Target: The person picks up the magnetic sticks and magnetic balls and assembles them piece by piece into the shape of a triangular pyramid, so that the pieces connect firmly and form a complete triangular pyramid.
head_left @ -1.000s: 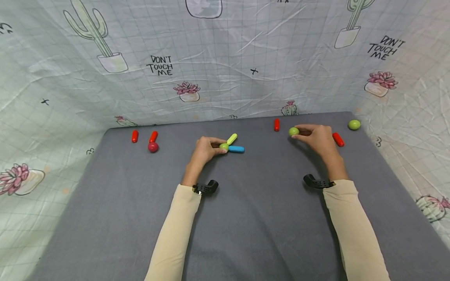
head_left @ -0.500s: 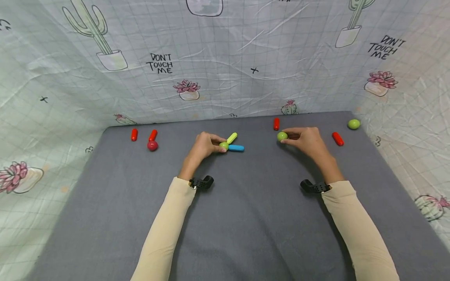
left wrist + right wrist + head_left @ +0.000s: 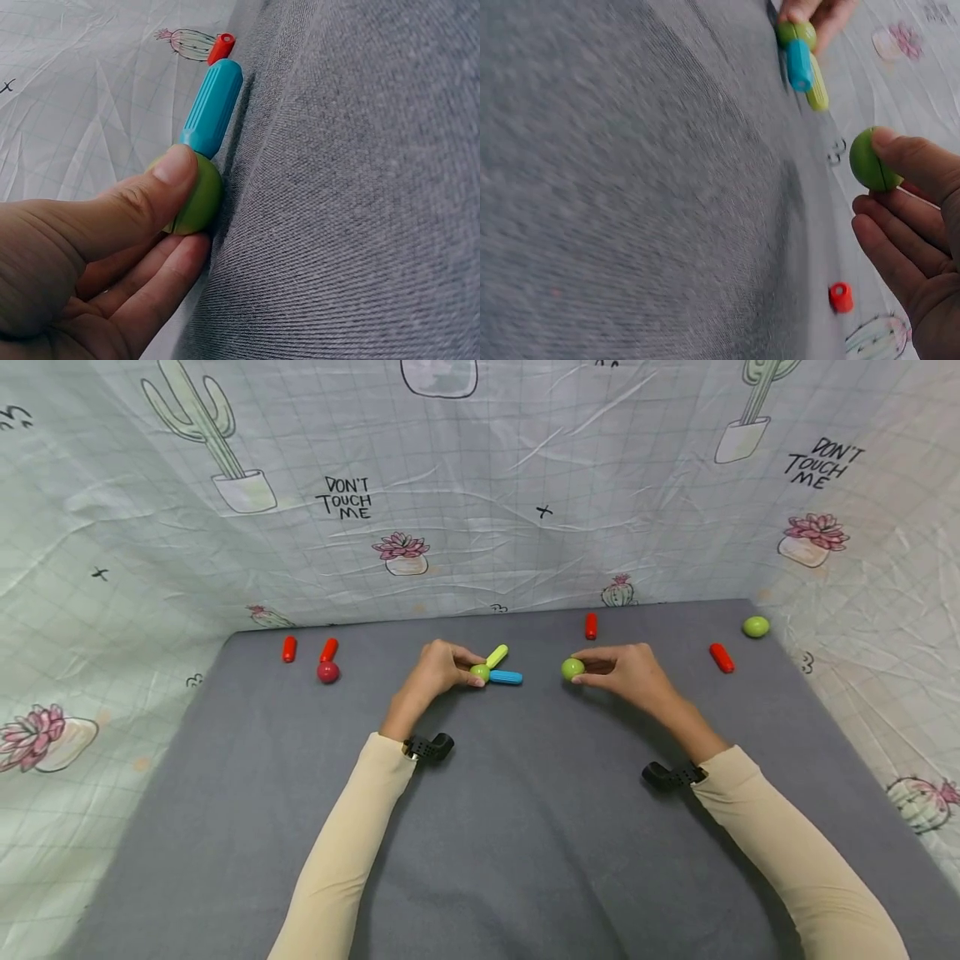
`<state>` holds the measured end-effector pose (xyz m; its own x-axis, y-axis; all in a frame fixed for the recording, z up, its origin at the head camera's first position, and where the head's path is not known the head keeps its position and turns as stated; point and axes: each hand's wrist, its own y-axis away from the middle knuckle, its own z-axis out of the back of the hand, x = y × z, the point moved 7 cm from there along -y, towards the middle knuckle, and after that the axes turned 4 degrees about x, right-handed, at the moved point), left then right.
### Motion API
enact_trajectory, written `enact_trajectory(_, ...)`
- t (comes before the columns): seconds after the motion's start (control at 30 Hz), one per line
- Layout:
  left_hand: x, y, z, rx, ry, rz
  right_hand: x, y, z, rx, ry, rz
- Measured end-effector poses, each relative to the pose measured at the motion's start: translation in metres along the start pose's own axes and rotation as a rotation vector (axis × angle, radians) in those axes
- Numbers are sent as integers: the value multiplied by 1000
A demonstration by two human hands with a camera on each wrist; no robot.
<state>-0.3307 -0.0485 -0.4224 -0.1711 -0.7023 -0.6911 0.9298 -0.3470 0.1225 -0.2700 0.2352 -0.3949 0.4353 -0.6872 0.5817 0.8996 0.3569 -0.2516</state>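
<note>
Between thumb and fingers, my left hand (image 3: pixel 437 675) pinches a green ball (image 3: pixel 204 196) low over the grey cloth. A ribbed blue stick (image 3: pixel 506 677) and a yellow-green stick (image 3: pixel 497 656) extend from that ball, toward the right and the back. My right hand (image 3: pixel 626 675) holds a second green ball (image 3: pixel 572 669) by its sides, a short gap to the right of the blue stick's end. A seam line runs across this ball (image 3: pixel 871 160) in the right wrist view. Behind it lies a red stick (image 3: pixel 591 626).
At the left are a red stick (image 3: pixel 289 649) and a red ball (image 3: pixel 327 672) touching another red stick (image 3: pixel 329 650). Farther right lie a red stick (image 3: pixel 722 657) and a green ball (image 3: pixel 756 627). A patterned curtain (image 3: pixel 480 485) rises along the table's back.
My right hand has carried its green ball leftward and slightly nearer, toward the blue stick. My left hand keeps its hold on the joined piece, almost in place.
</note>
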Motion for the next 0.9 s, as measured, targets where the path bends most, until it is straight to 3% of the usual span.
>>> enact_trajectory(0.5, -1, 1, -1, -7, -6, -10, 13, 0, -7, 16, -17, 21)
enact_trajectory(0.9, -3, 2, 2, -1, -3, 8, 14, -13, -16, 24, 8, 22)
